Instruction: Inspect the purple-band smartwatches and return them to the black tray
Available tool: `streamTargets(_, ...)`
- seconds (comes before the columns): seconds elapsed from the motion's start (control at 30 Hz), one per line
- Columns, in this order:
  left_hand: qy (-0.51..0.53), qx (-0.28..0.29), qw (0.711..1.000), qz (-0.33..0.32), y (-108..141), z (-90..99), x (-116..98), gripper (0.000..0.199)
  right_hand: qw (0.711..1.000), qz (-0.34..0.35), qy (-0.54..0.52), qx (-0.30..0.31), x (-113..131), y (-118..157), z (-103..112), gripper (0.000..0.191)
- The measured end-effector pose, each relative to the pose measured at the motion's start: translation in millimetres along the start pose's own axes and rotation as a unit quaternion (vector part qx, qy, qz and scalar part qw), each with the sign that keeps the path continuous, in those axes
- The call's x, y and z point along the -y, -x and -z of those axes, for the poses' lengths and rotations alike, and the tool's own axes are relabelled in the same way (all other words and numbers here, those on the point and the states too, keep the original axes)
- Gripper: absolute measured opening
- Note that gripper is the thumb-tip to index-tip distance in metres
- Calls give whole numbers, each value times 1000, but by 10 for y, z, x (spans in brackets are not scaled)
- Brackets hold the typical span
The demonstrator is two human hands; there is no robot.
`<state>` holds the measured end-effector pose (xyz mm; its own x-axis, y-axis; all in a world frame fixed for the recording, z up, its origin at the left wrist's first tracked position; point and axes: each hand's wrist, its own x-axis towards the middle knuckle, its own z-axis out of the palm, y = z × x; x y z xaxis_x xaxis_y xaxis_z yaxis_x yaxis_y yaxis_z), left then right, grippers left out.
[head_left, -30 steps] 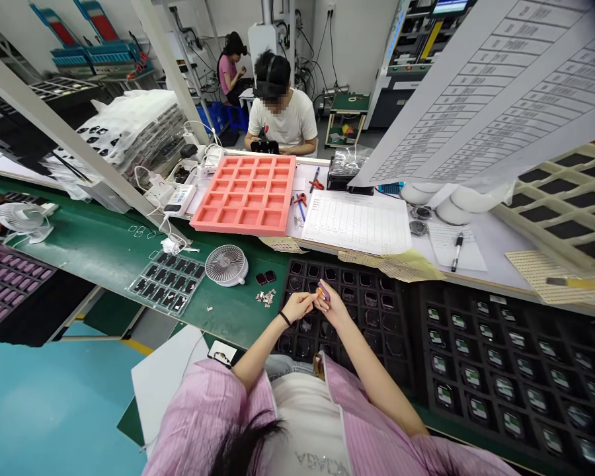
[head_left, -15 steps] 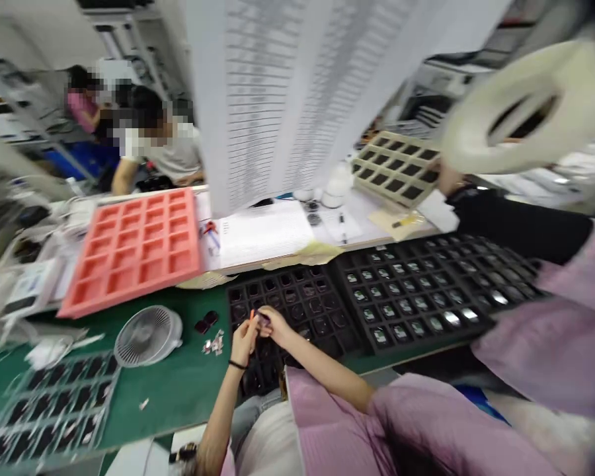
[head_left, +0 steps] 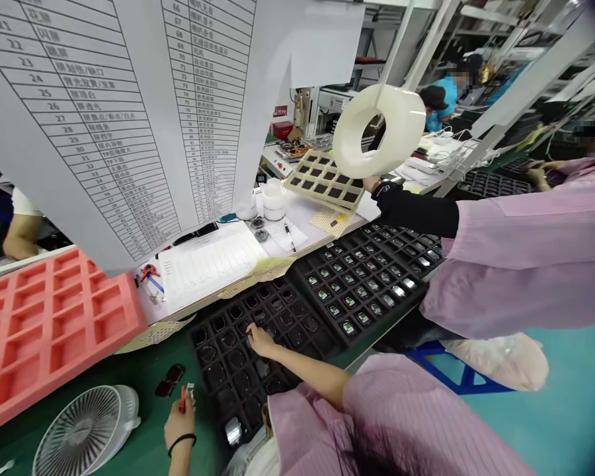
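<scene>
My left hand (head_left: 179, 424), a black band on its wrist, is closed around an orange stick-like tool (head_left: 183, 398) above the green mat. Small pale metal-looking pieces (head_left: 190, 391) lie right by its fingertips, and two dark square pieces (head_left: 170, 380) rest just beyond. My right hand (head_left: 260, 342) reaches over a black compartment tray (head_left: 212, 411), its fingers pinched at one compartment. Whatever it grips there is too small to make out. Dark round-cornered frames fill many of that tray's compartments, and a shiny piece (head_left: 233, 431) sits in a near one.
A clear fan (head_left: 84, 430) and a red foam tray (head_left: 54, 330) stand on the left. Printed sheets (head_left: 129, 132) hang in front. To the right are more black trays (head_left: 361, 277) with small modules, a hanging tape roll (head_left: 379, 132), and a co-worker's dark sleeve (head_left: 416, 210) beside a beige tray (head_left: 322, 178).
My hands were together over the black tray and have parted. The left went left to the small pale pieces with the orange tool; the right stays over the tray. The view has turned right.
</scene>
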<state>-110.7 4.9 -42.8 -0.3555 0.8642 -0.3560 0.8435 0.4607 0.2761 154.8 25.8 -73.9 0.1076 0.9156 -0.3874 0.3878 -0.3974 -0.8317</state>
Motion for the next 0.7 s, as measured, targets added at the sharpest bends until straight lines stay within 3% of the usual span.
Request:
streamTargets(0.13,-78,35,994,72,5,20,10,31,995,40,93,6,23,59,-26,31)
streamTargets(0.27,-65,14,992,112,142,120,-101,25,986,45,155,-45,-17,135,132,21)
streamTargets(0.37,-18,3,996,86,252,179,-148,18,975,6,194,-104,-144,180,346,22)
streamTargets(0.47,18,4,998,52,315,170,-179,23,967,-22,226,-117,-299,174,479,23)
streamTargets(0.7,104,4,994,-42,396,53,-353,25,961,19,256,-103,-485,132,389,18)
